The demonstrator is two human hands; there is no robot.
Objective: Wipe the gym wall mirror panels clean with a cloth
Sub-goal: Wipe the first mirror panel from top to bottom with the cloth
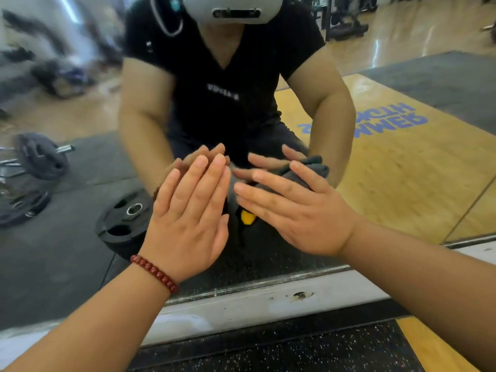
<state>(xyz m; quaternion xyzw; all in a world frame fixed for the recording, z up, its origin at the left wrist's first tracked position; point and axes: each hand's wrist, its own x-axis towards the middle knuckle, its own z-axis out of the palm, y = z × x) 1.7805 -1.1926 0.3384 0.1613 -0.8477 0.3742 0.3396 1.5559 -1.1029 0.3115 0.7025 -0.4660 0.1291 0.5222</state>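
Observation:
The wall mirror (80, 251) fills most of the head view and reflects me crouched close in front of it. My left hand (190, 213), with a red bead bracelet on the wrist, lies flat against the glass with straight fingers held together. My right hand (295, 210) presses a dark grey cloth (284, 174) onto the glass with its fingers straight and spread. Part of the cloth, with a yellow tag, hangs below my fingers. The rest is hidden under my palm.
A white ledge (241, 307) with a chipped spot runs under the mirror's lower edge. Black speckled rubber floor (295, 353) and a yellow wooden platform (440, 353) lie below. A panel seam (469, 208) crosses the right side. Weight plates and a barbell show as reflections at left.

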